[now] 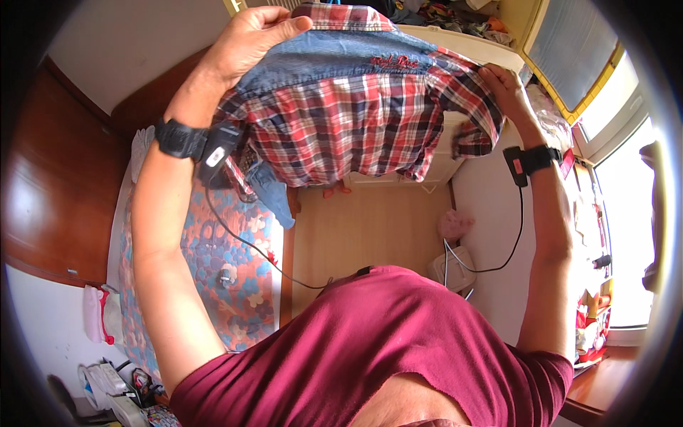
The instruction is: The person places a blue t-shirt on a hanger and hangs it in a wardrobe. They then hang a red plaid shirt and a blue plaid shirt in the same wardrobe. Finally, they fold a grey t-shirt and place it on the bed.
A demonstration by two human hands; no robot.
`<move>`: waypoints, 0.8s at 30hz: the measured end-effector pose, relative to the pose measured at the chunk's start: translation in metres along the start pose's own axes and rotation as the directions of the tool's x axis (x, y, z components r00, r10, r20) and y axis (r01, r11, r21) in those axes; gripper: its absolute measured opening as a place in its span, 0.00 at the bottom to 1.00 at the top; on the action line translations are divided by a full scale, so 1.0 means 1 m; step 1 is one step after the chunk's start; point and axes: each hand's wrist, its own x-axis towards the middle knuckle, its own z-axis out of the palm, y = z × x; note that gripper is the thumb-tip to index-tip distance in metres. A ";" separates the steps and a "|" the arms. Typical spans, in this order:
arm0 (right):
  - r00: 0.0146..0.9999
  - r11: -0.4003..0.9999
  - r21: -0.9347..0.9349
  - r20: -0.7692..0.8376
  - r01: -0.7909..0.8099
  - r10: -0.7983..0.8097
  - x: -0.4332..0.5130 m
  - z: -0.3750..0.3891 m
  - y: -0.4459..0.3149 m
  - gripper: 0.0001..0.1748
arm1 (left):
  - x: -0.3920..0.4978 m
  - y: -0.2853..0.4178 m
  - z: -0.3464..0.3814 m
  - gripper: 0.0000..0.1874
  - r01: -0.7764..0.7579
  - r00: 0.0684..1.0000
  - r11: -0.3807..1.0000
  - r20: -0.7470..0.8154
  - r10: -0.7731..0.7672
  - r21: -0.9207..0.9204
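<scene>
A red, white and navy plaid shirt with a blue denim yoke hangs spread out in front of me, its back towards me. Red embroidery marks the yoke near its right end. At the upper left, my left hand pinches the shirt beside its collar, thumb along the top. My right hand grips the top of the right sleeve, which droops in a curve with its cuff hanging below. The other sleeve dangles behind my left wrist, partly hidden. Both wrists wear black straps with small cabled devices.
A bed with a floral cover stands at the left, with blue denim cloth at its edge. Ahead, a pale cabinet has heaped clothes behind it. A pink fluffy thing and a whitish bin are low on the right.
</scene>
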 end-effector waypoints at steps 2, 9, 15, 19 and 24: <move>0.994 0.989 -0.141 -0.093 0.036 -0.050 0.011 0.004 0.000 0.14 | 0.008 -0.007 0.004 0.21 -0.001 0.999 1.000 -0.045 0.001 0.017; 0.916 0.941 -0.186 -0.236 0.284 -0.323 0.047 0.006 -0.104 0.20 | 0.032 -0.011 0.022 0.19 0.083 0.995 0.988 -0.050 -0.091 -0.133; 0.990 0.988 -0.060 -0.022 0.141 -0.142 0.068 0.047 -0.199 0.16 | 0.042 0.012 0.042 0.13 0.066 0.994 0.997 -0.089 -0.070 -0.050; 0.989 0.988 0.059 -0.017 0.145 -0.145 0.076 0.056 -0.215 0.15 | 0.032 0.020 0.034 0.10 0.014 1.000 0.967 -0.005 -0.016 -0.254; 0.971 0.984 -0.031 -0.158 0.176 -0.179 0.100 0.012 -0.193 0.16 | 0.011 0.013 0.015 0.17 -0.139 0.978 0.941 0.193 0.081 0.310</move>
